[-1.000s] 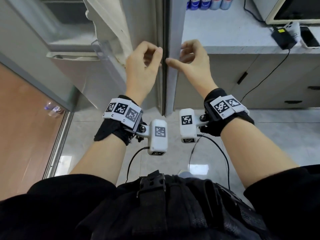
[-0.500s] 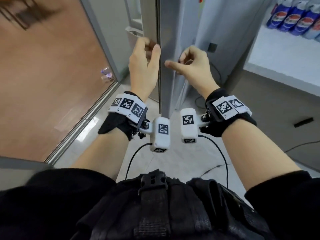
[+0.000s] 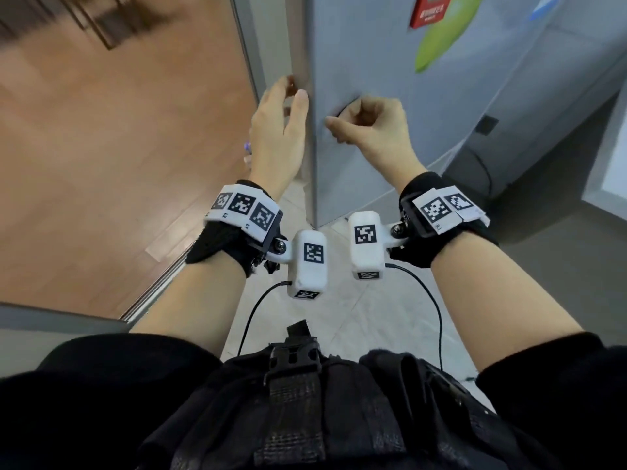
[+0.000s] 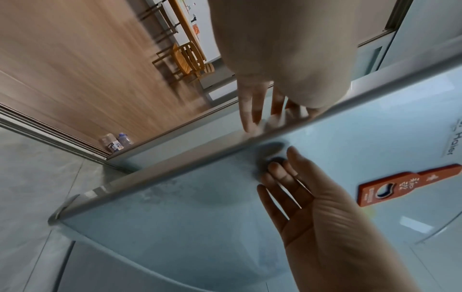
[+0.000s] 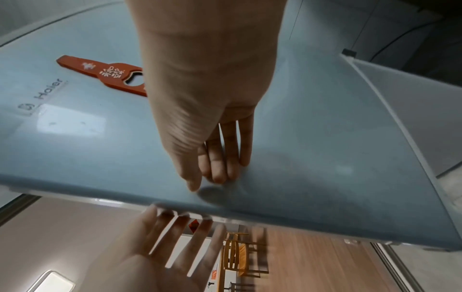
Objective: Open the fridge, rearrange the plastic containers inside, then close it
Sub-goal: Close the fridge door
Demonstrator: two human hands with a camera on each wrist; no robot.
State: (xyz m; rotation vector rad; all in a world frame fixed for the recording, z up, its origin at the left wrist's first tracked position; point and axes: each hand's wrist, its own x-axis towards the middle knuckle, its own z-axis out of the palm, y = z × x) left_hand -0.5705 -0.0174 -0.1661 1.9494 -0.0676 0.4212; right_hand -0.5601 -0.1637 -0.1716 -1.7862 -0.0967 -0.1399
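The pale blue fridge door (image 3: pixel 424 106) fills the upper right of the head view; the fridge's inside and the plastic containers are hidden. My left hand (image 3: pixel 288 96) is at the door's free silver edge (image 4: pixel 225 146), with its straight fingers (image 4: pixel 250 110) lying against that edge. My right hand (image 3: pixel 342 122) is on the door's front just right of the edge, and its fingertips (image 5: pixel 220 173) press on the blue surface. Neither hand grips anything. The left wrist view shows my right hand (image 4: pixel 297 187) with its fingers spread on the door.
A red bottle-opener magnet (image 4: pixel 400 185) and a green sticker (image 3: pixel 441 39) sit on the door. Wooden floor (image 3: pixel 101 164) lies to the left past a sliding-door track, with two small bottles (image 4: pixel 117 141) beside it. Wooden chairs (image 4: pixel 190 59) stand far back. A white counter (image 3: pixel 610 157) is at right.
The door has swung round from open, when shelves showed, until only its front and edge show. Both hands moved with it, and the right hand's fingers came onto the door front.
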